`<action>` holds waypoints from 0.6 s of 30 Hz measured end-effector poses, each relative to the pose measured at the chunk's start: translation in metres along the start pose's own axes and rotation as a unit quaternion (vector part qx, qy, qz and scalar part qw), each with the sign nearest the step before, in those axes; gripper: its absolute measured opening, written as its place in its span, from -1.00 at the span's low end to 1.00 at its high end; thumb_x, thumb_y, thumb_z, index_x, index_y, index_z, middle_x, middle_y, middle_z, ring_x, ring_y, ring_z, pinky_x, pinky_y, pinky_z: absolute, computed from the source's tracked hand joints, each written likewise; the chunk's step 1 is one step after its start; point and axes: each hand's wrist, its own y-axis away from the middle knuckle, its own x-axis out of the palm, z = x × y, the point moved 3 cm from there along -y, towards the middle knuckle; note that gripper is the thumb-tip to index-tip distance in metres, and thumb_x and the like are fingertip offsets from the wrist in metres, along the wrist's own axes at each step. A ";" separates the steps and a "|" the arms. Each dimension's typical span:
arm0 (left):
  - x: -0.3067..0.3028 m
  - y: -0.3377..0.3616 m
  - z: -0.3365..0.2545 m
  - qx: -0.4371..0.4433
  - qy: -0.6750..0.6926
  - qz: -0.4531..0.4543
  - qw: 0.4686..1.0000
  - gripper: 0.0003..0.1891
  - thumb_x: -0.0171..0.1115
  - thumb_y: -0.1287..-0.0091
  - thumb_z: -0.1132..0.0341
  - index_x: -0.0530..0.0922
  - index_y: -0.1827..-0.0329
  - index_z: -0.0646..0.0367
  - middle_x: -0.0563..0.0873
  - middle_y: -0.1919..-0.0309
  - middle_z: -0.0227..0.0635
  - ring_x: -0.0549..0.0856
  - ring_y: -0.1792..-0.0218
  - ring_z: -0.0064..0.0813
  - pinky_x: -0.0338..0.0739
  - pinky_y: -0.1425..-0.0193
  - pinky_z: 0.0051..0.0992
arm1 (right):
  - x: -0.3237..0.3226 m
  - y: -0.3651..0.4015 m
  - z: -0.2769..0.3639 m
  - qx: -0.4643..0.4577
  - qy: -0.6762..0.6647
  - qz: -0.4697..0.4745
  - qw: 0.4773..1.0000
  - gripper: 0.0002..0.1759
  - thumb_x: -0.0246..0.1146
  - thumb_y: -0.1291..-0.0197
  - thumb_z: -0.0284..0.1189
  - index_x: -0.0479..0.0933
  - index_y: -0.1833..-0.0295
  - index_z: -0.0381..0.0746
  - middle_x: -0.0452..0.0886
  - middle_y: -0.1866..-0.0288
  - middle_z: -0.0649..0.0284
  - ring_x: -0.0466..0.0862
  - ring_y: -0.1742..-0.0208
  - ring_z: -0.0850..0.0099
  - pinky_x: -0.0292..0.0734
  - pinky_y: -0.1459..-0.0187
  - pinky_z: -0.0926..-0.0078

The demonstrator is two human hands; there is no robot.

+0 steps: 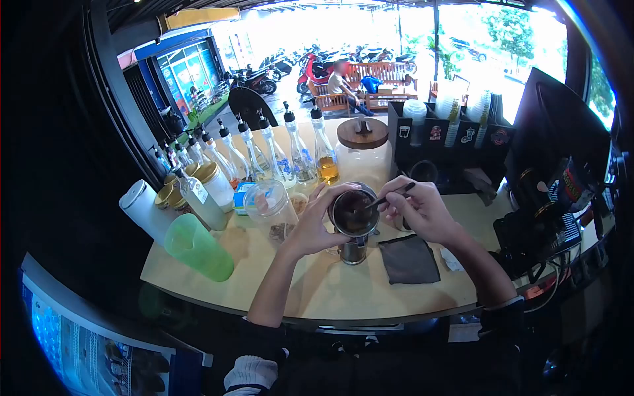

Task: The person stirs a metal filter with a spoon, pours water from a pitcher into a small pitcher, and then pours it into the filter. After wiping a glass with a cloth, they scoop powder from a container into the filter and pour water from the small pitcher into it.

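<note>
A round metal cup (354, 212) with dark liquid in it is at the middle of the counter. My left hand (313, 226) is wrapped round the cup's left side. In my right hand (421, 210) is a thin dark-handled spoon (389, 198), pinched between the fingers, its lower end inside the cup. Below the cup shows a metal vessel (353, 252); whether the two touch is unclear. A folded grey cloth (409, 259) lies to the right, under my right wrist. Left of my left hand stands a clear plastic container (272, 210) with some dark contents.
Pump bottles (290, 148) line the counter's back left. A green pitcher (198, 247) and lidded jars (214, 181) stand at left. Behind are a wooden-lidded jar (363, 152) and a black cup holder (429, 142). A person (340, 82) sits on a bench outside.
</note>
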 end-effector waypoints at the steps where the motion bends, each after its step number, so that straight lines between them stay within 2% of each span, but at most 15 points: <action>1: 0.000 -0.001 0.000 0.005 -0.016 -0.001 1.000 -0.13 0.52 0.18 0.15 0.32 -0.31 -0.08 0.58 -0.17 -0.42 0.52 -0.25 -0.38 -0.15 -0.53 -0.02 | 0.002 0.000 0.002 0.011 -0.002 0.019 1.000 -0.81 0.05 -0.39 -0.46 0.52 0.08 -0.35 0.64 0.23 0.18 0.68 0.28 0.56 0.57 0.24 0.67; 3: -0.004 -0.002 0.000 0.014 -0.037 0.004 0.999 -0.12 0.52 0.19 0.16 0.32 -0.31 -0.08 0.58 -0.16 -0.42 0.53 -0.25 -0.37 -0.15 -0.53 -0.02 | 0.007 -0.002 0.000 0.018 -0.006 0.031 0.999 -0.81 0.04 -0.39 -0.49 0.51 0.08 -0.36 0.63 0.27 0.20 0.67 0.28 0.60 0.56 0.26 0.67; 5: -0.005 -0.001 0.000 0.014 -0.035 0.004 0.999 -0.13 0.52 0.18 0.15 0.32 -0.31 -0.08 0.59 -0.16 -0.42 0.54 -0.24 -0.36 -0.15 -0.53 -0.01 | 0.006 -0.004 -0.004 -0.011 -0.027 -0.050 0.998 -0.84 0.04 -0.37 -0.49 0.49 0.12 -0.34 0.63 0.44 0.27 0.58 0.45 0.67 0.55 0.36 0.67; 9: -0.004 -0.002 0.002 0.027 -0.051 0.003 0.998 -0.13 0.52 0.18 0.14 0.32 -0.31 -0.09 0.59 -0.16 -0.42 0.54 -0.23 -0.37 -0.16 -0.52 0.01 | 0.011 -0.004 -0.012 0.015 -0.036 -0.036 0.999 -0.84 0.05 -0.38 -0.48 0.48 0.12 -0.34 0.63 0.44 0.28 0.58 0.44 0.69 0.55 0.39 0.67; 12: -0.004 0.000 0.003 0.019 -0.048 0.010 0.999 -0.13 0.52 0.17 0.14 0.31 -0.31 -0.09 0.58 -0.17 -0.42 0.53 -0.24 -0.35 -0.18 -0.52 0.02 | 0.006 -0.007 -0.013 0.029 -0.053 -0.071 0.996 -0.82 0.03 -0.40 -0.44 0.46 0.16 -0.34 0.61 0.47 0.28 0.58 0.45 0.69 0.55 0.38 0.67; 15: -0.004 0.000 0.002 0.029 -0.061 -0.003 0.998 -0.13 0.52 0.17 0.14 0.31 -0.31 -0.09 0.58 -0.17 -0.43 0.59 -0.18 -0.36 -0.19 -0.52 0.02 | 0.011 -0.007 -0.010 0.021 -0.074 -0.037 0.996 -0.81 0.03 -0.40 -0.44 0.46 0.17 -0.35 0.60 0.48 0.29 0.58 0.44 0.69 0.56 0.37 0.67; 18: -0.004 0.001 0.002 0.017 -0.057 0.012 0.998 -0.13 0.52 0.16 0.14 0.30 -0.32 -0.09 0.58 -0.18 -0.43 0.63 -0.12 -0.38 -0.21 -0.52 0.02 | 0.004 -0.010 -0.014 0.026 -0.049 -0.061 0.997 -0.81 0.03 -0.40 -0.45 0.47 0.13 -0.36 0.60 0.48 0.29 0.59 0.44 0.67 0.56 0.36 0.65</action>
